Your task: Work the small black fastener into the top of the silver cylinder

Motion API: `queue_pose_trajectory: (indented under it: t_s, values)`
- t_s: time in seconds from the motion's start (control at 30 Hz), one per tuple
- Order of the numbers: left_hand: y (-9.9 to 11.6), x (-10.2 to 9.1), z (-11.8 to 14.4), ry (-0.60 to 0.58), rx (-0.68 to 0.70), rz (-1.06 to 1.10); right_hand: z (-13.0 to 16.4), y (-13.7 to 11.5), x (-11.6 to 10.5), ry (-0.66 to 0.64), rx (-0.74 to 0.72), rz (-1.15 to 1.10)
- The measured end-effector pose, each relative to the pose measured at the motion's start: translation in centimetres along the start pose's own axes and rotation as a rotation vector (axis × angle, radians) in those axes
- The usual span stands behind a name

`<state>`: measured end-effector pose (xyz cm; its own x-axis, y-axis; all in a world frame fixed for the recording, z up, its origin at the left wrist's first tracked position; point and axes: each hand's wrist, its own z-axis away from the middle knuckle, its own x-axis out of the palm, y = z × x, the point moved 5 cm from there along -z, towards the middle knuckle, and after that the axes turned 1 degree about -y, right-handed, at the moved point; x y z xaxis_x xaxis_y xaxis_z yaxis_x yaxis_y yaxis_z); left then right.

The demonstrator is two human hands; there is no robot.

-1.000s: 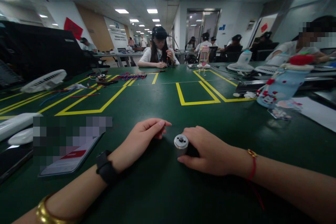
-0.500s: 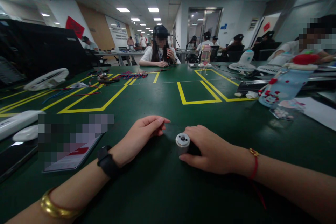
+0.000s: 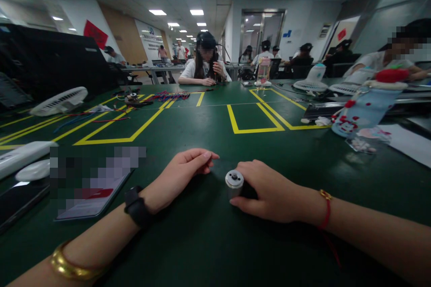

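Near the middle of the green table [image 3: 188,242], my right hand [image 3: 269,190] is wrapped around a small electric motor [image 3: 235,184]. The motor is a silver cylinder standing upright, with its shaft and dark holes on the top face. My fingers hide its far side. To the left, my left hand [image 3: 190,163] rests on the table with its fingers curled and the thumb lying against them. Nothing shows in it, and a gap separates it from the motor.
A phone [image 3: 97,199] lies left of my left forearm, by a white mouse-shaped thing [image 3: 35,170]. Yellow tape [image 3: 259,131] marks the table ahead. A blue bottle [image 3: 365,110] stands at right, and wires [image 3: 171,96] lie farther back. A person [image 3: 202,65] sits opposite.
Both my hands and the motor stay practically where they were. Only people far in the background have shifted slightly.
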<state>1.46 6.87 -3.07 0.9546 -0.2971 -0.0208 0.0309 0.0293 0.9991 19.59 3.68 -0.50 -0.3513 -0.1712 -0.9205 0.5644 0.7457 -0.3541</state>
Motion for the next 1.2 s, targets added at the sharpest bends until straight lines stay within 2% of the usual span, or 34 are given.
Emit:
queue_pose_trajectory:
  t_s: [1.2]
  values:
    - [1.0,0.5,0.5,-0.001,-0.004,-0.112,0.1,0.0,0.0,0.015,-0.023,-0.013]
